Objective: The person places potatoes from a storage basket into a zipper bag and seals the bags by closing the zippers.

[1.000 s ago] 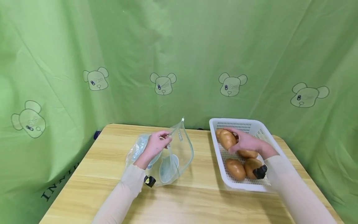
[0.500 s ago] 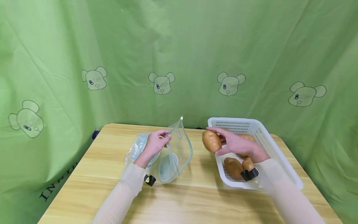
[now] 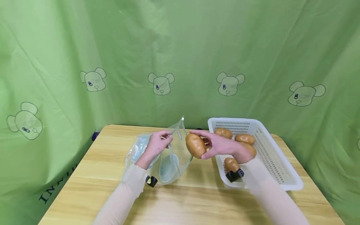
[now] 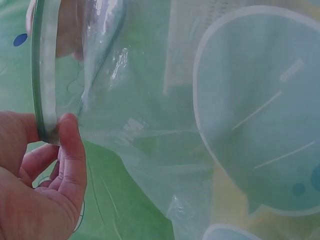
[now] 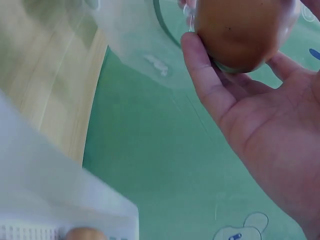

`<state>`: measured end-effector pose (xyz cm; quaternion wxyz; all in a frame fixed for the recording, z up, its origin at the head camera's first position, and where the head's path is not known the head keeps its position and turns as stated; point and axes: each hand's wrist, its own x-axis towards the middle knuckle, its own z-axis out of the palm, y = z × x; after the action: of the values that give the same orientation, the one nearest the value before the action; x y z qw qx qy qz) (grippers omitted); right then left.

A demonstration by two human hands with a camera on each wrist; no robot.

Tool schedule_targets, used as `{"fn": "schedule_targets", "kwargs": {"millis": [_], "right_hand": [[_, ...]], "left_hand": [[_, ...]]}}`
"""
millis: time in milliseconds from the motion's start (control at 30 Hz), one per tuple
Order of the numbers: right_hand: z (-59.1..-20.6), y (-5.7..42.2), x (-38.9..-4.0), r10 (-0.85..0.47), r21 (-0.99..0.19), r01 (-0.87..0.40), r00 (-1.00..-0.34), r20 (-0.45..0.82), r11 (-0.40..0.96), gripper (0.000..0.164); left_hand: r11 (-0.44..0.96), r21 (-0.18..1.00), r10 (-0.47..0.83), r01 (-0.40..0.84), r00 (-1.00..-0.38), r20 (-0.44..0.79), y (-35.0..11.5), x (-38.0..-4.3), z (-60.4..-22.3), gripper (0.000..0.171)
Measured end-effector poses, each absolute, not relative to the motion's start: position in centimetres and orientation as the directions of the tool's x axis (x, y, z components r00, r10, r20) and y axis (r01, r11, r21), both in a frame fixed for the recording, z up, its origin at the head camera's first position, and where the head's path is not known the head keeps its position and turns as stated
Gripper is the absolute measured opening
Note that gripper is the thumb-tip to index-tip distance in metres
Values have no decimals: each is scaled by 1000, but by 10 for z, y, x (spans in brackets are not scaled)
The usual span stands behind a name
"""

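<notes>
With thumb and fingers my left hand (image 3: 158, 144) pinches the rim of a clear zip bag (image 4: 145, 115) printed with pale blue shapes, and the bag's mouth gapes toward the right. A brown potato (image 3: 196, 146) is gripped by my right hand (image 3: 220, 145), right at that mouth and overlapping its edge in the head view. The right wrist view shows the same potato (image 5: 242, 30) between thumb and fingers, with the bag's edge close beside it. Whether it touches the bag, I cannot tell.
A white perforated plastic basket (image 3: 284, 153) stands at the right of the wooden table (image 3: 180, 206). Several more potatoes (image 3: 245, 138) lie in it, partly hidden behind my right forearm. A green curtain (image 3: 194, 47) hangs behind and around the table.
My right hand has lifted a potato out of the basket and carried it left to the bag's mouth. The left hand still holds the bag in about the same place.
</notes>
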<state>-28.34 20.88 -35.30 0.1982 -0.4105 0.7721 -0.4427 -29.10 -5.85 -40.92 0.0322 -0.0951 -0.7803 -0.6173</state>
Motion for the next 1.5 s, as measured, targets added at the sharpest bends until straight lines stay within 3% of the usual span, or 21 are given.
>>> {"fn": "schedule_targets", "kwargs": {"millis": [233,533,967,1167,1500], "right_hand": [[-362,194,-285,-817,-865,-430,-574,43,256,96],[-368,183,-285,-780,-813,-423,-623,-59,400,96],[-372,168,-284,-757,-686,-513,-648,-85,516,90],[-370,162,-287,-769,-755,-431,-621,-149,495,89],[-370,157,-292,-787,-743,-453,-596,-159,493,89]], "left_hand": [[213,953,108,214,-975,195,-55,-293,-411,22],[193,961,95,199,-978,184,-52,-290,-403,18],[201,957,102,208,-976,191,-43,-293,-394,20],[218,945,110,244,-968,225,-42,-293,-390,20],[224,953,79,205,-978,192,-39,-297,-383,21]]}}
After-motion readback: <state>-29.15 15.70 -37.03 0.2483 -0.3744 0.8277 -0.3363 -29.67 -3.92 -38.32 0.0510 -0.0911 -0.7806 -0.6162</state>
